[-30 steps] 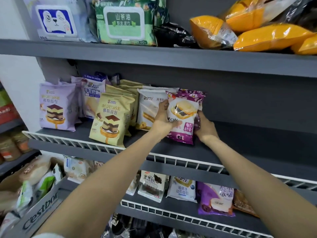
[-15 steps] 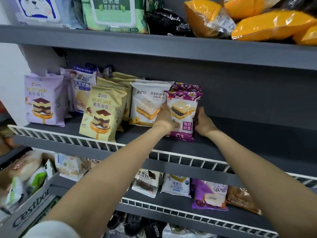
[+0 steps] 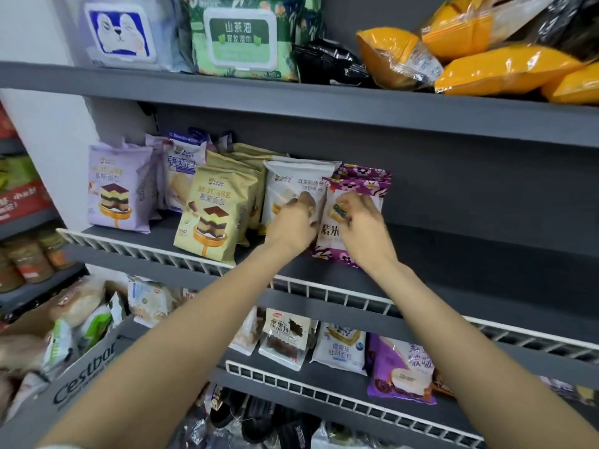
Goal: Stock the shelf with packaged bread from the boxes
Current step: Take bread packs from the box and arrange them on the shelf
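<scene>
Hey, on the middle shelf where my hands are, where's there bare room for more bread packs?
Bare shelf board runs right of the purple flowered pack to the frame edge, bordered by the white wire rail. Left of it, packs stand crowded, from the white pack to the lilac pack.

"MOUSSE" on yellow bread packet (image 3: 216, 211), "山茶油" on green wipes pack (image 3: 241, 37), "Cestbon" on cardboard box (image 3: 85, 374), "吐司面包" on white lower-shelf packet (image 3: 340, 349)
</scene>
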Tool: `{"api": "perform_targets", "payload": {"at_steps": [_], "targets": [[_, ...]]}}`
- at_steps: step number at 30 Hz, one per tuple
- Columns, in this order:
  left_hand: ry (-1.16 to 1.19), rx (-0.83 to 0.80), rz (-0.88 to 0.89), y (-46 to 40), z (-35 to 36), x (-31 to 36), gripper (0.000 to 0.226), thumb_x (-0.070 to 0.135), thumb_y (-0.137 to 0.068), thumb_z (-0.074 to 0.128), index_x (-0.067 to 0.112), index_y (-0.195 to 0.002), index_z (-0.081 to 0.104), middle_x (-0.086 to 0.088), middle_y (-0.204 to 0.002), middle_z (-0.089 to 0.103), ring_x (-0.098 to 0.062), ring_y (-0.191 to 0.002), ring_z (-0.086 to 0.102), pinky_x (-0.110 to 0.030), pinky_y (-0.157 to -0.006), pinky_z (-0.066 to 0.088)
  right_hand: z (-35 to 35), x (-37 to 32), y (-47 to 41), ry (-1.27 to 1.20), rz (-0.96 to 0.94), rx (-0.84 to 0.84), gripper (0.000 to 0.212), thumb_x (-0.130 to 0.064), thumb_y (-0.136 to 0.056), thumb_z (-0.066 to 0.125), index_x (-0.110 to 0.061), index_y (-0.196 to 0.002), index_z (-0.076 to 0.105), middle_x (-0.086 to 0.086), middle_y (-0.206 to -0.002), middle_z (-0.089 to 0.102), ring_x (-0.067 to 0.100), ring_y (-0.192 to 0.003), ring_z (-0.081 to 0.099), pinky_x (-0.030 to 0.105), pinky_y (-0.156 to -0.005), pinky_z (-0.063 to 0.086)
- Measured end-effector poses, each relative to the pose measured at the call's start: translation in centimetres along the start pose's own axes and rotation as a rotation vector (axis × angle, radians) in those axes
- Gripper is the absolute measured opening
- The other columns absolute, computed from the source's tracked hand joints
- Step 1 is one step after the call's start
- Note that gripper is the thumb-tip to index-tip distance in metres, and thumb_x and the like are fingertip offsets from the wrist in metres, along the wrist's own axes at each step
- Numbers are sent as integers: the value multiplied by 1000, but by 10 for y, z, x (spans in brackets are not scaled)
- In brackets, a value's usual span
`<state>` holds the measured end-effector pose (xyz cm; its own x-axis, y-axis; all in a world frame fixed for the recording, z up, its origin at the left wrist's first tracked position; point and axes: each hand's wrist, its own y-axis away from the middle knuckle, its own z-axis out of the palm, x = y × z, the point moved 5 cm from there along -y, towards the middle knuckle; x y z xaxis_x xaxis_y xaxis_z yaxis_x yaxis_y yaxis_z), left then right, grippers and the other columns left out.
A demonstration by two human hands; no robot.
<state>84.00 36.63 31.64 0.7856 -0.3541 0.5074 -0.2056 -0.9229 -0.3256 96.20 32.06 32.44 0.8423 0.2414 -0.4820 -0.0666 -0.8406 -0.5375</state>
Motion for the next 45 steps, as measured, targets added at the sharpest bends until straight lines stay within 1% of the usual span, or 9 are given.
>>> {"api": "perform_targets", "payload": {"at_steps": [10,15,19,23,28,34,38,41,45], "targets": [[-199,221,-199,121,-115,-151,20,27,-91,51,13,-103,58,-9,-99,68,-32,-96,60,-38,-71,48,122,-172,51,-144,-250,-348,24,-6,-91,46,-9,-107,63,12,-105,62,27,-96,59,38,-79,49],[-265,206,-442,233,-168,-272,17,28,-91,49,14,-87,57,-9,-88,67,-29,-84,63,-38,-68,53,223,-283,124,-132,-388,-637,23,-13,-94,44,-12,-109,62,9,-103,65,27,-91,62,40,-74,52],[-240,121,-682,338,-203,-380,21,28,-91,49,10,-92,60,-7,-80,63,-29,-80,63,-32,-61,47,309,-373,202,-146,-425,-863,21,-15,-94,45,-12,-105,63,10,-101,65,28,-92,60,38,-71,51],[-201,66,-881,444,-229,-488,25,28,-90,50,6,-93,62,-17,-94,67,-35,-93,63,-36,-69,49,391,-454,282,-146,-410,-1045,22,-13,-94,45,-10,-105,64,18,-97,59,28,-82,60,35,-64,48],[-166,-3,-1117,550,-246,-591,29,28,-91,48,9,-106,64,-17,-114,64,-32,-109,58,-35,-86,46,485,-525,364,-156,-336,-1202,24,-7,-89,47,-1,-102,67,20,-109,65,36,-105,59,41,-87,48],[-56,-110,-1241,609,-223,-702,32,24,-91,49,3,-113,58,-22,-120,60,-36,-113,56,-36,-89,46,607,-564,428,-44,-328,-1291,33,-16,-90,53,-1,-119,58,21,-121,59,35,-114,54,37,-90,44],[13,-167,-1308,621,-191,-773,41,17,-94,47,-7,-127,46,-26,-131,49,-36,-123,46,-32,-97,37,740,-534,464,71,-281,-1359,64,-34,-82,59,-11,-139,40,20,-140,43,37,-128,42,39,-100,40],[98,-200,-1406,623,-159,-820,52,16,-97,43,-9,-140,28,-26,-143,35,-36,-134,33,-30,-105,29,757,-544,460,153,-232,-1341,94,-37,-75,65,-17,-150,12,23,-145,31,41,-132,35,43,-101,38],[175,-227,-1564,627,-117,-864,60,12,-95,40,-2,-147,12,-22,-150,19,-38,-136,28,-37,-113,25,785,-533,464,301,-298,-1371,97,-36,-78,70,-38,-148,2,20,-146,18,44,-135,22,50,-107,30]]}}
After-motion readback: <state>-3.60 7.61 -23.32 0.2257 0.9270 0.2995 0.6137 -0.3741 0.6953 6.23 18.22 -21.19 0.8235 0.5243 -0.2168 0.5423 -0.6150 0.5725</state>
